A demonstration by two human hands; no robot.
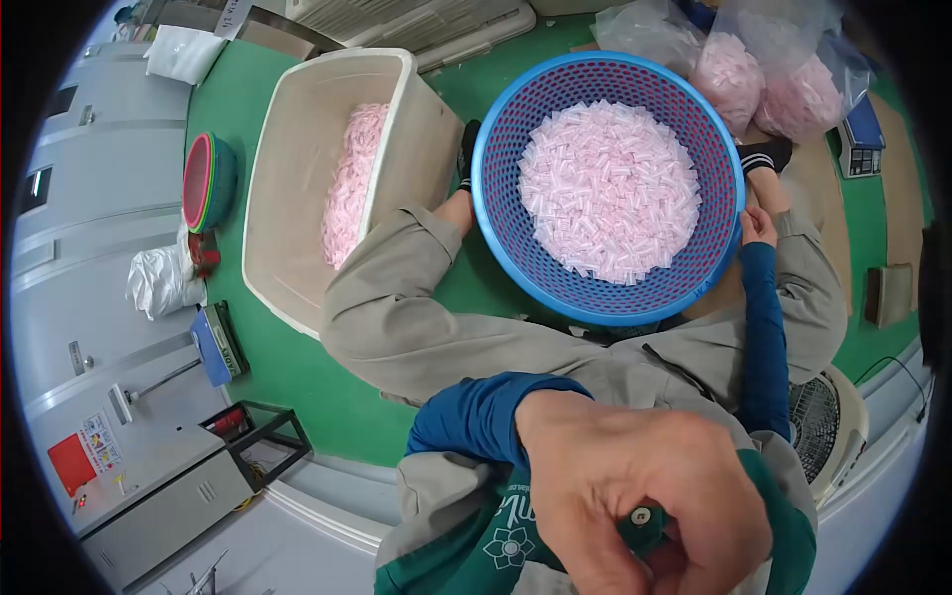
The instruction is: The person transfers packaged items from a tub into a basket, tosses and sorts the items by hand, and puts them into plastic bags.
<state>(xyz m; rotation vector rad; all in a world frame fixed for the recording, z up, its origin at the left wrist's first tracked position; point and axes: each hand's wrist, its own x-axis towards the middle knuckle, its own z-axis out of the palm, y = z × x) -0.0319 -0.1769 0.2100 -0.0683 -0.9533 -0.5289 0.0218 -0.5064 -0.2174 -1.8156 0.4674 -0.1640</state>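
My left hand (pixel 645 481) is raised close to the camera, its fingers curled and closed. Green cloth and a small round metal stud show through the gap between the fingers; what it holds, if anything, is hidden. My right hand (pixel 759 226) grips the right rim of a blue perforated basket (pixel 496 233). Many small pale pink and clear pieces (pixel 610 188) fill the middle of the basket, which stands between my legs. To its left, a cream plastic tub (pixel 288 178) holds more pink pieces (pixel 355 188) along one side.
Clear bags of pink pieces (pixel 729 79) lie behind the basket, near a blue scale (pixel 861 134). Coloured bowls (pixel 203 183), a white bag (pixel 159 281) and a blue device (pixel 216 344) are at the left. A fan (pixel 815 426) stands at the lower right.
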